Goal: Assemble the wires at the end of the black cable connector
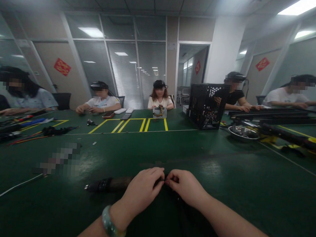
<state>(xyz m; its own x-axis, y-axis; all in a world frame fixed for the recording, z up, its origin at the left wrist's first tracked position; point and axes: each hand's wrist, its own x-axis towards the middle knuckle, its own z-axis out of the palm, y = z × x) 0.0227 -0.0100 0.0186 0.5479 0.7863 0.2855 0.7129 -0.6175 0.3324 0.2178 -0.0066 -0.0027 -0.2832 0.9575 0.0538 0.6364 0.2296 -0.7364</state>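
Head view: left hand (142, 191) and right hand (187, 188) pinch their fingers (158, 177) closed on a dark cable end (165, 180) between them, low over the green bench (225, 166). Just left of the fingers lies a black sleeved bundle (106, 184); farther left, a white cord (18, 186). Beyond the fingers are yellow tape lines (142, 124), a black perforated case (207, 105), a steel bowl (243, 133), seated people (159, 102) and glass walls (123, 72).

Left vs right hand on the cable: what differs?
Left hand has a green bracelet at its wrist; right hand has a bare wrist. Left hand lies over the black cable, which runs out to its left; right hand meets only the cable's end. Shared: both are curled, fingers pinching at one spot between them, over the green table.
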